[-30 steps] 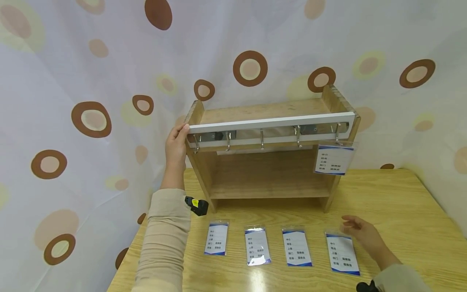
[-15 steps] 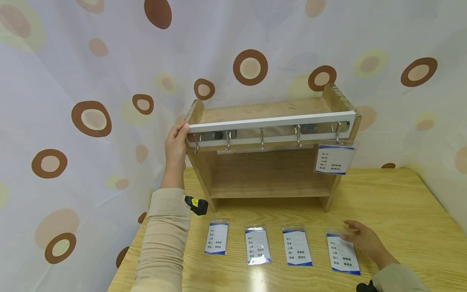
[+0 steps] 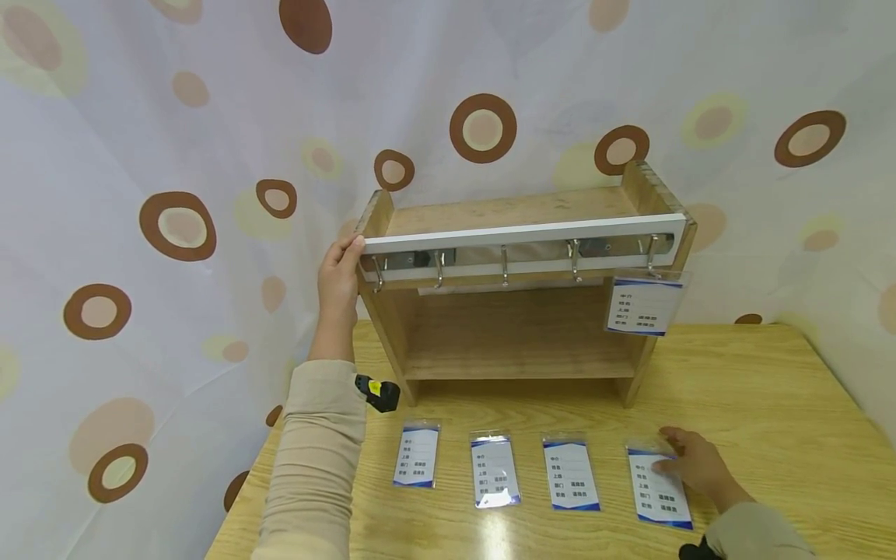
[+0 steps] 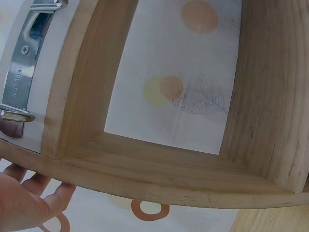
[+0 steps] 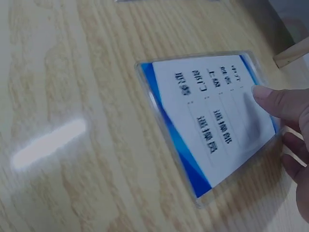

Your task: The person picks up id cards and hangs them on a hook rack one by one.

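My left hand (image 3: pixel 339 276) grips the left front corner of a wooden shelf (image 3: pixel 518 334). In the left wrist view its fingertips (image 4: pixel 60 193) press the shelf's side panel. A white rail (image 3: pixel 462 237) with several metal hooks runs along the shelf's front. One plastic-sleeved name badge (image 3: pixel 642 306) hangs at the rightmost hook. My right hand (image 3: pixel 703 464) is at the rightmost badge on the table (image 3: pixel 659 490). In the right wrist view, the thumb (image 5: pixel 277 100) lies over this badge's face, with the other fingers beside its edge. The badge looks flat; whether it is pinched is not clear.
Further name badges lie in a row on the table: a left one (image 3: pixel 416 455), a middle one (image 3: pixel 495 472) and another (image 3: pixel 571 476). The wooden table (image 3: pixel 742 381) extends right of the shelf. A patterned cloth (image 3: pixel 546 62) hangs behind.
My right hand has shifted slightly down and right over the rightmost badge, its thumb now over the badge's face. The left hand stays on the shelf corner.
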Available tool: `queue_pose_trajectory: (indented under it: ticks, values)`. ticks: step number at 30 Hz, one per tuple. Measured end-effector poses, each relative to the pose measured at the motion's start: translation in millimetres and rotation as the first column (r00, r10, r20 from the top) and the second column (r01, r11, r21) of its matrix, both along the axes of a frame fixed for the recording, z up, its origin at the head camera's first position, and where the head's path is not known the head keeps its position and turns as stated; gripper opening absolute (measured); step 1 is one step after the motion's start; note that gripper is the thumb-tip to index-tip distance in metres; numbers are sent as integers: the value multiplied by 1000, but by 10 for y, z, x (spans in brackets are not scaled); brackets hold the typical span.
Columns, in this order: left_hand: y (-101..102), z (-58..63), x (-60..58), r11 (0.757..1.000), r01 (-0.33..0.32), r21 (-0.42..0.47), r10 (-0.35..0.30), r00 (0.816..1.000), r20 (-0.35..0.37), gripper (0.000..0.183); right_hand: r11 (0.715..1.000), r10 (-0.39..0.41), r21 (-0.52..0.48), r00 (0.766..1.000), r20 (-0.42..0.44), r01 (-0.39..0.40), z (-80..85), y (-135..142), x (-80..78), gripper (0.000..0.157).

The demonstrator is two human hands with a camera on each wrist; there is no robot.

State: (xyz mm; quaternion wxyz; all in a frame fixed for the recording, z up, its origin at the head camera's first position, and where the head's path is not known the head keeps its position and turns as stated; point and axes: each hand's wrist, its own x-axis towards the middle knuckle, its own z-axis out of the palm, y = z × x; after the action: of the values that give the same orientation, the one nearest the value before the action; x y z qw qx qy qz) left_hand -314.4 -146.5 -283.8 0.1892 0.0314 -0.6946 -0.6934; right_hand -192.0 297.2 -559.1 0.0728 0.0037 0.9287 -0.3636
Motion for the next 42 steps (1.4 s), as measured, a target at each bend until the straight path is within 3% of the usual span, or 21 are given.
queue_pose_trajectory:
  ticks: [7, 17, 30, 42]
  values:
    - [11, 8, -3, 1000, -4, -9, 4, 1000, -8, 34, 990, 20, 144, 991, -130, -2, -107, -4, 44, 67]
    - [17, 1, -3, 1000, 5, 10, -5, 1000, -21, 34, 986, -41, 158, 994, -101, 57, -97, -31, 77, 61]
    - [7, -12, -8, 1000, -3, 4, 3, 1000, -14, 35, 996, -28, 80, 984, -179, 43, -61, 18, 114, 48]
    - [2, -6, -6, 1000, -14, -26, 14, 1000, -8, 34, 997, -75, -13, 991, -113, 75, 170, 0, 109, 42]
